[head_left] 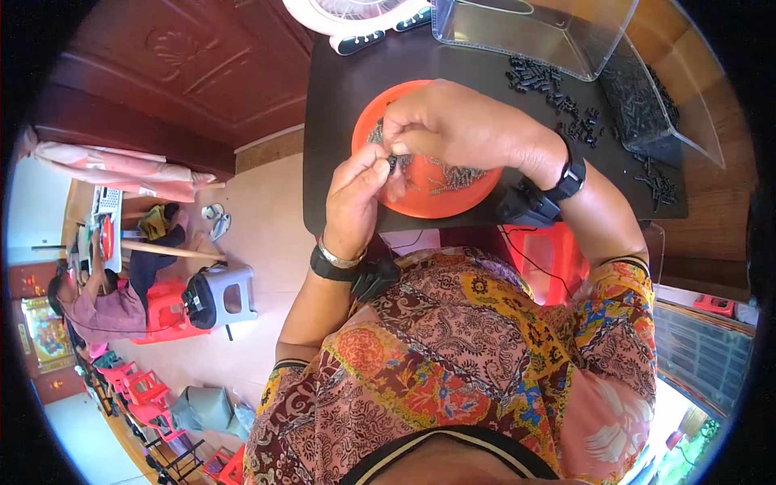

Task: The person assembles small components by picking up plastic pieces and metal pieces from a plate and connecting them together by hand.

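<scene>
Over an orange-red plate [440,212], my two hands meet at the fingertips. My left hand [354,198] pinches a small black part [393,162], gripped between thumb and forefinger. My right hand [453,129] reaches across from the right, its fingers closed at the same part. Whether the right fingertips also hold a tiny piece is too small to make out. Many small metal pieces, like screws or pins [461,177], lie in the plate below, some hidden by my hands.
The dark table [339,97] carries loose black parts [537,77] at the back right, more by the right edge [656,182], and a clear plastic bin [517,32]. A pink-rimmed fan [356,16] stands at the back. Far left, another person [105,303] sits near red stools [166,303].
</scene>
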Available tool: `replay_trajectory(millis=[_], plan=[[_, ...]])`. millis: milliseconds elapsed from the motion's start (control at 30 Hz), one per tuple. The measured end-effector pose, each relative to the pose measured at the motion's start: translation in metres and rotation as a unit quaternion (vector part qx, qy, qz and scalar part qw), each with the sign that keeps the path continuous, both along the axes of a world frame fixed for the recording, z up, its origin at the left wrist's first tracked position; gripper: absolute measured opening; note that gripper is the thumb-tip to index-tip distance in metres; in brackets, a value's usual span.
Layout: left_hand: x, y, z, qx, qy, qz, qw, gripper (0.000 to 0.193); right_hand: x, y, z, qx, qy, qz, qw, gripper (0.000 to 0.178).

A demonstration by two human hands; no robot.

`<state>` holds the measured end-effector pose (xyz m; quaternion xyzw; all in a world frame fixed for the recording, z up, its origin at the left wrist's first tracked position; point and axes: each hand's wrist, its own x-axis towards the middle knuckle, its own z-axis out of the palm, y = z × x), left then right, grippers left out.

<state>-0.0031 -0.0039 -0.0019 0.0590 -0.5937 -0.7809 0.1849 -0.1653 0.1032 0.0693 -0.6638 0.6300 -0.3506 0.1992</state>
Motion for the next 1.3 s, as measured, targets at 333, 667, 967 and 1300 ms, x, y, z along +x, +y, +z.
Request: replay_trajectory(millis=[333, 667, 967, 1300], plan=[[-0.003, 0.006, -0.003, 0.084, 0.026, 0.017, 0.996, 0.024, 0.018, 0.002, -0.009, -0.017, -0.164, -0.054, 0.985, 0.018], [-0.007, 0.011, 0.005, 0.108, 0.017, 0.050, 0.993, 0.018, 0.026, 0.009, -0.021, -0.190, 0.079, -0.117, 0.972, 0.023], [-0.011, 0.017, 0.003, 0.137, 0.039, 0.036, 0.989, 0.015, 0.027, 0.014, -0.024, -0.257, 0.240, -0.087, 0.932, 0.016], [-0.007, 0.020, 0.008, 0.072, -0.020, 0.017, 0.997, 0.022, 0.022, 0.041, -0.007, -0.222, 0.256, -0.151, 0.929, 0.030]])
